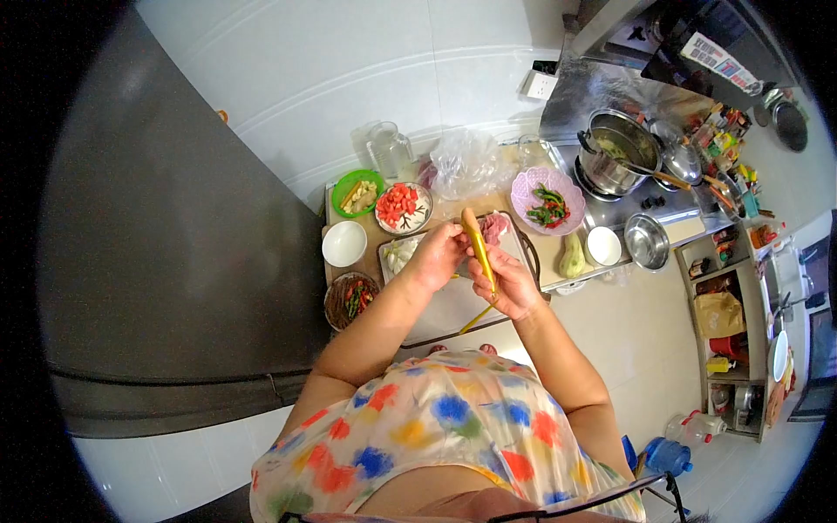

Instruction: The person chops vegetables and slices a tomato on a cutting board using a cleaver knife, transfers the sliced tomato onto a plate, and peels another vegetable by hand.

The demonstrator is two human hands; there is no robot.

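Note:
My right hand (508, 281) is wrapped round the lower part of a ham sausage (478, 246) in a shiny yellow wrapper. The sausage's pinkish upper end is bare. My left hand (443, 254) is closed, its fingertips against the sausage's side; whether they pinch the film is too small to tell. A yellow strip of wrapper (475, 321) hangs below my right hand. Beneath both hands lies a pale cutting board (436, 307). White vegetable pieces (401, 253) rest at its left, partly behind my left hand, and raw pink meat (494, 228) at its back right.
Around the board stand a green bowl (346, 209), a plate of red pieces (401, 207), a white bowl (344, 244), a bowl with peppers (353, 298) and a pink dish (520, 185). A pot (617, 179) sits on the stove at right. A dark panel (200, 244) rises at left.

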